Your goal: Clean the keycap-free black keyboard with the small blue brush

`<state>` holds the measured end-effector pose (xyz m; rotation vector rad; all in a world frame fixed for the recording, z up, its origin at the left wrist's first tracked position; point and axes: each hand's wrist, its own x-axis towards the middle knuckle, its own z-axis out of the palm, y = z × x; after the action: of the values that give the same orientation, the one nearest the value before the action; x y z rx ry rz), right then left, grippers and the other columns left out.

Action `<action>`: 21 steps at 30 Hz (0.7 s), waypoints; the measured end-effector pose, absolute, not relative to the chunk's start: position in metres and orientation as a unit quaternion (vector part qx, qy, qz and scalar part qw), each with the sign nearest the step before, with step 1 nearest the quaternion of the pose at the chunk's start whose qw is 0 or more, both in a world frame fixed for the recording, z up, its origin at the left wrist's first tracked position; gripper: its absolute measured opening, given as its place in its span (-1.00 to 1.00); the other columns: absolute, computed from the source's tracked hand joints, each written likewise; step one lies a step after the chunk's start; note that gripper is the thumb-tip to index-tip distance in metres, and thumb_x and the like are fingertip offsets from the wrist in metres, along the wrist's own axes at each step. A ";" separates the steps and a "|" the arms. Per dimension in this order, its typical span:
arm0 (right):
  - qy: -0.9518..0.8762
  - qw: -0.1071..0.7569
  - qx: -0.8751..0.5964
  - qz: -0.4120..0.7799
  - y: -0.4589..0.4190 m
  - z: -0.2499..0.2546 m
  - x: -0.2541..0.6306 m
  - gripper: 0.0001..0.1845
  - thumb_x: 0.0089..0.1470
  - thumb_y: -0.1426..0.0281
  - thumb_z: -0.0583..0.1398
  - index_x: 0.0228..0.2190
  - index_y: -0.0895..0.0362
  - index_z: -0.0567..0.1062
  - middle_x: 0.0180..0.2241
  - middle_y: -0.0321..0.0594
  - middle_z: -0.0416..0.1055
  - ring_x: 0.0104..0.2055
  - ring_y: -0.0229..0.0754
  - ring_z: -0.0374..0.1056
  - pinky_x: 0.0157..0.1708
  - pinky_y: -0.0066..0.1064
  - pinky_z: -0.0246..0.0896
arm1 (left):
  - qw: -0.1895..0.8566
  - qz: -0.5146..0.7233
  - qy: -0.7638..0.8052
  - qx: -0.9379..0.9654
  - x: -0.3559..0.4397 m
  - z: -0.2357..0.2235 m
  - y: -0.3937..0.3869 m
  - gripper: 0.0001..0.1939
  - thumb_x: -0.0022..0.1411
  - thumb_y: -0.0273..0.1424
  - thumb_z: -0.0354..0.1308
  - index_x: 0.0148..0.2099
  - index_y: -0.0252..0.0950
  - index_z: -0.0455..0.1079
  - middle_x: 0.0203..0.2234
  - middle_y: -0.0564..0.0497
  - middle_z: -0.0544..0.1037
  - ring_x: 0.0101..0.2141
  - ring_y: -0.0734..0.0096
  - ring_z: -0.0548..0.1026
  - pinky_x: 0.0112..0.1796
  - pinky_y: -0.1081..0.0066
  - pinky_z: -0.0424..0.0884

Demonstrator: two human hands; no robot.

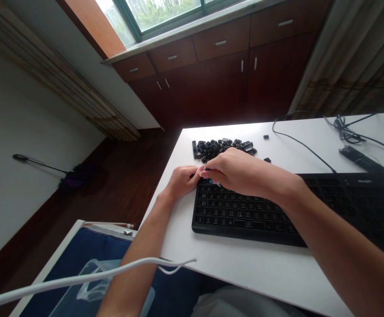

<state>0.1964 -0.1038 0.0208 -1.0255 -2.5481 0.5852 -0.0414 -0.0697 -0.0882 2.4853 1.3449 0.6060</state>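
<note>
A black keyboard (pixel 244 235) lies on the white table, with its keycaps off and rows of bare key sockets showing across its left part. My left hand (pixel 182 181) is closed about the keyboard's far left corner, thumb along its edge. Over the same corner, my right hand (pixel 229 169) is bent down with its fingers pinched together, touching my left fingertips. Small blue and shiny bits show below the right fingers; what they hold is hidden. Just beyond both hands is a pile of loose black keycaps (pixel 211 147).
Two single keycaps lie right of the pile, one being the far keycap (pixel 266 137). A black cable (pixel 305 147) runs from the keyboard's back edge. Farther right are a coiled cord (pixel 346 132) and a dark strip (pixel 360 160). A white cord (pixel 89 278) crosses in front at lower left.
</note>
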 end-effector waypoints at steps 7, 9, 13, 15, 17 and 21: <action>-0.866 0.248 -0.400 0.167 -0.102 0.037 0.203 -0.56 0.29 0.23 -0.02 -0.40 0.17 0.53 -0.50 -0.19 0.43 -0.50 -0.28 0.24 -0.47 -0.38 -0.09 | 0.134 0.219 0.470 0.844 -0.039 -0.086 -0.072 -0.53 0.34 -0.24 -0.06 -0.60 -0.32 0.16 -0.68 0.08 0.24 -0.59 0.55 0.14 -0.49 0.43 0.04; -0.855 0.222 -0.451 0.122 -0.101 0.042 0.212 -0.56 0.27 0.19 0.00 -0.46 0.16 0.52 -0.52 -0.17 0.41 -0.52 -0.27 0.21 -0.49 -0.36 -0.12 | 0.137 0.221 0.476 0.840 -0.036 -0.085 -0.073 -0.51 0.35 -0.22 -0.07 -0.60 -0.32 0.09 -0.67 0.10 0.17 -0.59 0.55 0.10 -0.48 0.43 0.02; -0.838 0.140 -0.519 0.089 -0.094 0.035 0.223 -0.57 0.22 0.17 0.03 -0.50 0.15 0.49 -0.55 -0.14 0.39 -0.60 -0.29 0.09 -0.52 -0.34 -0.16 | 0.145 0.220 0.484 0.835 -0.035 -0.085 -0.074 -0.50 0.36 -0.21 -0.05 -0.59 -0.32 0.01 -0.67 0.11 0.09 -0.59 0.56 0.05 -0.49 0.42 -0.02; -0.832 0.132 -0.534 0.072 -0.092 0.027 0.220 -0.57 0.20 0.19 0.04 -0.55 0.17 0.47 -0.58 -0.13 0.36 -0.61 -0.30 0.03 -0.53 -0.33 -0.18 | 0.147 0.223 0.484 0.834 -0.035 -0.085 -0.074 -0.50 0.35 -0.21 -0.05 -0.59 -0.32 0.00 -0.67 0.11 0.07 -0.59 0.56 0.04 -0.49 0.42 -0.03; -0.836 0.164 -0.516 0.086 -0.091 0.020 0.212 -0.56 0.21 0.22 0.05 -0.58 0.18 0.46 -0.59 -0.14 0.35 -0.61 -0.31 0.03 -0.53 -0.34 -0.17 | 0.148 0.227 0.482 0.833 -0.036 -0.086 -0.074 -0.51 0.35 -0.22 -0.05 -0.60 -0.32 0.03 -0.67 0.11 0.09 -0.59 0.55 0.05 -0.49 0.42 -0.03; -0.837 0.267 -0.424 0.220 -0.094 0.018 0.198 -0.58 0.25 0.23 0.04 -0.48 0.16 0.54 -0.57 -0.24 0.40 -0.55 -0.32 0.17 -0.51 -0.40 -0.09 | 0.152 0.227 0.474 0.837 -0.036 -0.085 -0.073 -0.53 0.35 -0.22 -0.06 -0.60 -0.31 0.12 -0.66 0.09 0.20 -0.58 0.54 0.12 -0.48 0.44 0.02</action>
<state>0.1975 -0.0936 0.0179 -1.1457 -2.2593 0.5940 -0.0359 -0.0733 -0.0853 2.4020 1.3600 0.6512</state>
